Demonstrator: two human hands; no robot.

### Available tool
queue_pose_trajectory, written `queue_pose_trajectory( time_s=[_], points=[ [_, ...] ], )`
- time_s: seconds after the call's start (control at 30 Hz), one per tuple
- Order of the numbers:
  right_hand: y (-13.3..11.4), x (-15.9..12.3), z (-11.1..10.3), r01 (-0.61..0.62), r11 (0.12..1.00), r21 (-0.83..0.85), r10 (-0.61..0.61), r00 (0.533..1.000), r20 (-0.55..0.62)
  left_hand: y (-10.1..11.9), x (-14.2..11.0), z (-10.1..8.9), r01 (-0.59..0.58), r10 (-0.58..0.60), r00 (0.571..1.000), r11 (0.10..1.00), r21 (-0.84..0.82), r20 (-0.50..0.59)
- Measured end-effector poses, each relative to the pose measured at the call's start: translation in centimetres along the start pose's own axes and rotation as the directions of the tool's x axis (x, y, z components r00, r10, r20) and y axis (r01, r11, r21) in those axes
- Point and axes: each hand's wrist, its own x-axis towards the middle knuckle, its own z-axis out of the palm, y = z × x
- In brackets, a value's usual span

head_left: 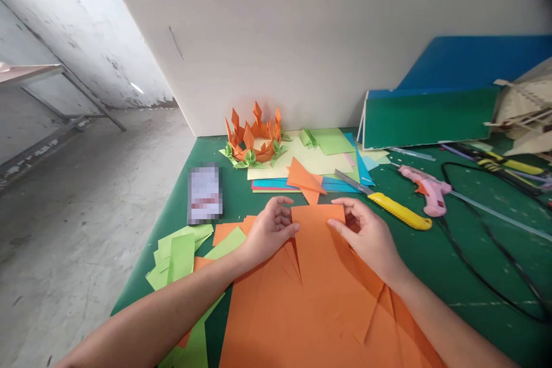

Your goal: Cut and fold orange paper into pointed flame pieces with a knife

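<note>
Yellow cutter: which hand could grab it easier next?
The right hand, probably: the yellow cutter lies close beside it. The left hand is farther away, and both hold the orange paper.

The left forearm is showing bare along its visible length, its smooth outline tapering to a slim wrist. The left hand is likewise appearing bare, its slender fingers narrowing toward rounded tips. The right forearm is presenting the same bare, tapering form. The right hand is displaying a rounded back and a slim thumb. Finer details of the nails are proving too small to tell.
</note>
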Motion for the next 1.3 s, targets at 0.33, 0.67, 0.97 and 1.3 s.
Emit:
queue_pose_trajectory(
  time_s=[0.33, 0.67, 0.97, 1.3],
  points=[
    [0.4, 0.1, 0.1, 0.339, 0.926, -0.166, -0.363, 0.921, -0.142, -0.2, -0.2, 0.0, -0.035, 0.035, 0.999, 0.988, 0.149, 0.006],
    [-0.8, -1.4, 0.6, 0.7, 0.682, -0.213, -0.694, 0.711, 0.117, 0.0, 0.0, 0.1, 0.054, -0.053, 0.998, 0.998, 0.014, -0.04],
    [-2.4, -2.1, 1.0, 0.813, 0.482, -0.326, -0.793, 0.563, 0.232, 1.1, 0.0, 0.1, 0.095, -0.099, 0.993, 0.993, -0.07, -0.057],
    [-2.7, -2.3, 0.6, 0.793, 0.604, -0.077, -0.769, 0.606, 0.204, 1.0, 0.1, 0.3, 0.061, -0.077, 0.995, 0.974, -0.217, -0.067]
  ],
)
